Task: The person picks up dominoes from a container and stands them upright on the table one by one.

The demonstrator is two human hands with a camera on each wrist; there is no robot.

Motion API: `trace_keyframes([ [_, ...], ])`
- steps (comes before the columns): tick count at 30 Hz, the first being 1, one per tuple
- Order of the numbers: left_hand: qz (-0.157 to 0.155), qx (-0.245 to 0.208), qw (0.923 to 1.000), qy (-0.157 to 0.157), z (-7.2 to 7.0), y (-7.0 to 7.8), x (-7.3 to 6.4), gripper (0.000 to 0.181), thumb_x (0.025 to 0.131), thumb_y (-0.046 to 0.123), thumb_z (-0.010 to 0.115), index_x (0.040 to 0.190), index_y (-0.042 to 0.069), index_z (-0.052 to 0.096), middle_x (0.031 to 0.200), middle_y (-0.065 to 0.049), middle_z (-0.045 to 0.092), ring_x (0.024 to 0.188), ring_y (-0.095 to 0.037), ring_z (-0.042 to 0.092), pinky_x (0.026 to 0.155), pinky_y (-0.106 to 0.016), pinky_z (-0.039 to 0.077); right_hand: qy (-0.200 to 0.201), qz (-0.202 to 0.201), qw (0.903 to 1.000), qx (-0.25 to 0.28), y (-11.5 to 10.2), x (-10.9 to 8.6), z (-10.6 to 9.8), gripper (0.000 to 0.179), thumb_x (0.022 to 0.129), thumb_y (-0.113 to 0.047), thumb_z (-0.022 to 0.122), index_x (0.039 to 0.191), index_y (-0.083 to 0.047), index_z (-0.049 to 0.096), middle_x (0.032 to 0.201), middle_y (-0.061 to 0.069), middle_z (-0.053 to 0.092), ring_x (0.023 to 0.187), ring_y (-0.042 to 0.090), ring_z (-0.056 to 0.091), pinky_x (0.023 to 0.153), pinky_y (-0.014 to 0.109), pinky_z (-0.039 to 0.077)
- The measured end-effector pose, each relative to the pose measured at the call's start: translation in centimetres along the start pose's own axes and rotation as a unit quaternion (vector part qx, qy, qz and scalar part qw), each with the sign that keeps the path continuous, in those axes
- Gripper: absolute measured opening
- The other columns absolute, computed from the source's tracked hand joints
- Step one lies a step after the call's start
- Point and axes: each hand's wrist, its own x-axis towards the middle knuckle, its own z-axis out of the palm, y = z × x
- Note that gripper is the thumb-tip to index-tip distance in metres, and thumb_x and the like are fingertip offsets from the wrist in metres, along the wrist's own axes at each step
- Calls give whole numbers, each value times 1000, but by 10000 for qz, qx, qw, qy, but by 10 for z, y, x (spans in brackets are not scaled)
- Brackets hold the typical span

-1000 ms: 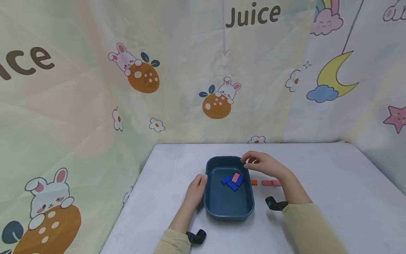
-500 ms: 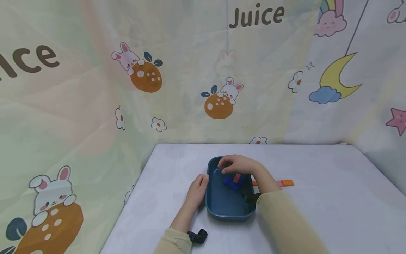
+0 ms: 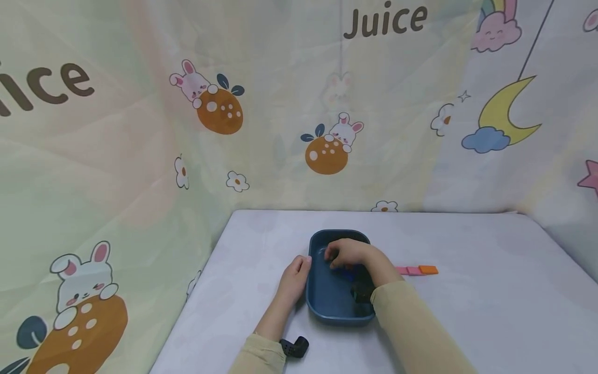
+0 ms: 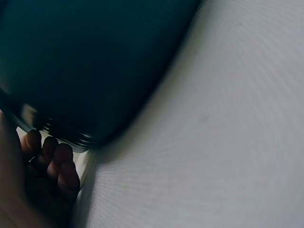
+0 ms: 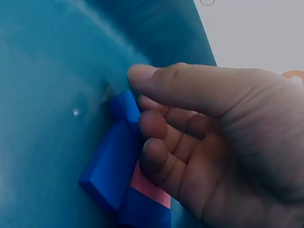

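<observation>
A dark blue-green plastic box (image 3: 327, 306) stands on the white table. At its left rim my left hand (image 3: 293, 278) grips the side, thumb on the edge. The left wrist view has those fingers (image 4: 62, 156) curled against the outer wall. My right hand (image 3: 350, 253) reaches down inside the box, fingers bent and thumb held apart from them. In the right wrist view its fingertips are right beside several flat blue blocks (image 5: 109, 166). A pink block (image 5: 149, 190) lies partly hidden beneath the fingers, on a blue one.
Right of the box a row of flat blocks lies on the table, with pink blocks (image 3: 411, 270) and an orange block (image 3: 428, 269) at the right end. A printed cloth (image 3: 271, 104) hangs behind the table (image 3: 495, 311).
My right hand has moved from the box's far right rim leftward and down into the box, over the blocks. The left hand keeps its hold on the rim.
</observation>
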Motion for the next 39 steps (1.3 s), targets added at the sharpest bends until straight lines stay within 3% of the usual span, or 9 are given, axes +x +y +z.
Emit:
trace_keyframes([
  [11,60,65,9999,47,0,2,-2,38,101,54,45,95,20,61,83,0,55,84,-18,54,72,-33,41,12,92,9996,-271,-2,-3,4,16,85,-17,77,97,-21,67,95,1,60,73,18,60,65,32,51],
  [19,21,59,9999,87,1,1,-1,40,100,56,44,96,20,61,82,0,54,84,-18,54,72,-33,41,-147,-80,9982,-578,-2,-4,5,14,85,-13,76,91,-20,65,90,-1,61,74,17,58,66,32,48],
  [30,37,43,10000,52,0,3,-3,40,100,55,44,96,19,60,82,0,54,84,-17,54,71,-32,41,218,-244,9956,-873,-6,-7,3,11,86,-13,73,91,-20,66,88,-3,62,80,16,56,73,34,48],
  [34,51,11,10000,61,0,2,-3,40,101,55,44,95,18,61,80,0,53,82,-17,54,70,-32,41,494,-250,9957,-736,-7,-9,2,9,90,-17,70,97,-21,67,90,-4,62,76,16,58,71,34,50],
  [39,105,-61,9999,67,2,0,-2,42,100,56,43,94,19,60,80,1,53,82,-16,54,70,-32,41,802,-276,9964,71,-6,-11,-2,15,94,-21,68,109,-19,65,93,0,63,67,19,61,58,35,54],
])
